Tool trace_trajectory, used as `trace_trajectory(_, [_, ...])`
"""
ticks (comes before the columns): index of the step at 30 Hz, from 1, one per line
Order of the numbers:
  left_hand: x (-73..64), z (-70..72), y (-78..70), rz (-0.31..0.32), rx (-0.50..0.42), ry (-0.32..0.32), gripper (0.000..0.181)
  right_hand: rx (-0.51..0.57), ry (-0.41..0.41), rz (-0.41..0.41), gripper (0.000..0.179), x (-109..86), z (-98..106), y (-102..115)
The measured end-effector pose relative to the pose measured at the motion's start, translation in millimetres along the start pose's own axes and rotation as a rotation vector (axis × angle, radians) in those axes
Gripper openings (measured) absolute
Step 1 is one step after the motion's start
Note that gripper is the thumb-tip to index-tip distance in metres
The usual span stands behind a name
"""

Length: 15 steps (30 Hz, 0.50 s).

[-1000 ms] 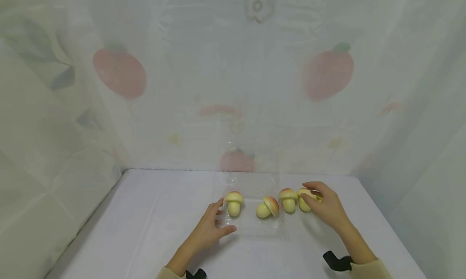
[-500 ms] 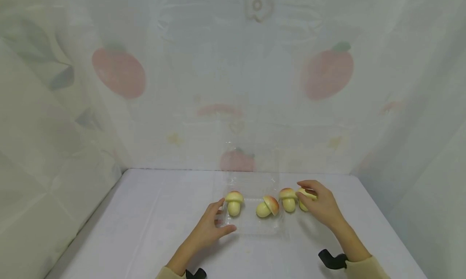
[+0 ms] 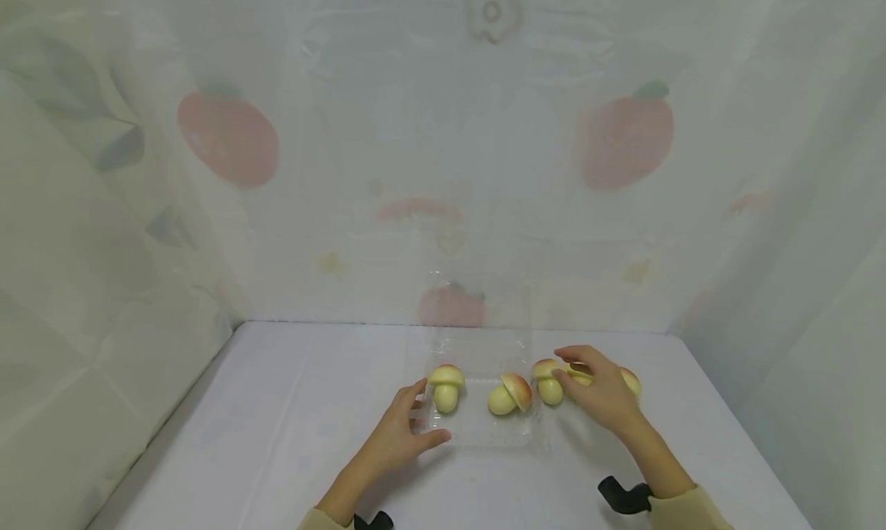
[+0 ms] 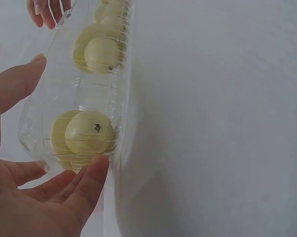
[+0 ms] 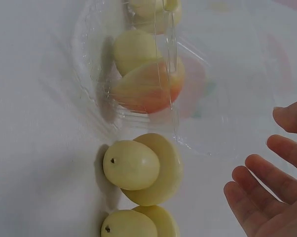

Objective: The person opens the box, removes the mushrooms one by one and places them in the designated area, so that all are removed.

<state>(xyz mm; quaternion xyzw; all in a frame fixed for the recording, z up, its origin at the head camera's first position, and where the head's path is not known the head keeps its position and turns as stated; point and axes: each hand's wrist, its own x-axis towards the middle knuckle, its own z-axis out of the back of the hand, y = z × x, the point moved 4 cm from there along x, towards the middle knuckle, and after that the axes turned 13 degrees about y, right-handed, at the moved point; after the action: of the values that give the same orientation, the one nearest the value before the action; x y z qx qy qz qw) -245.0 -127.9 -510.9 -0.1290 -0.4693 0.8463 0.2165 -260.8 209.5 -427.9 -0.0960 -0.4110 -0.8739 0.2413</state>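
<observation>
A clear plastic clamshell box [image 3: 484,435] lies on the table with its lid raised at the back. Inside are two yellow toy mushrooms, one upright at the left [image 3: 446,398] and one tipped with its reddish cap to the right [image 3: 517,391]. My left hand [image 3: 396,436] holds the box's left front corner, thumb at the front rim and fingers round the end [image 4: 92,180]. My right hand [image 3: 601,391] hovers, fingers spread, over the toy mushrooms right of the box. Nearest the box is one mushroom [image 5: 133,165]; its neighbour [image 5: 131,228] is partly hidden by the hand in the head view.
Another toy mushroom [image 3: 631,381] lies farther right, partly behind the right hand. A white cloth covers the table [image 3: 291,430]. Pale printed curtains [image 3: 346,145] rise behind and at both sides. Black wrist mounts [image 3: 625,497] jut out below the hands.
My right hand has shifted left across the loose mushrooms, uncovering the one at the far right. The left hand and the box have stayed where they were.
</observation>
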Motion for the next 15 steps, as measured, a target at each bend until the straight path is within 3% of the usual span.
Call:
trace_trajectory(6, [0.6, 0.5, -0.1, -0.006, -0.008, -0.005, 0.097, 0.032, 0.054, -0.035, 0.031, 2.5, -10.1, 1.8])
trace_trajectory(15, [-1.3, -0.4, -1.1, -0.009, -0.004, -0.002, 0.097, -0.018, 0.089, -0.034, 0.030, 6.0, -25.6, 0.6])
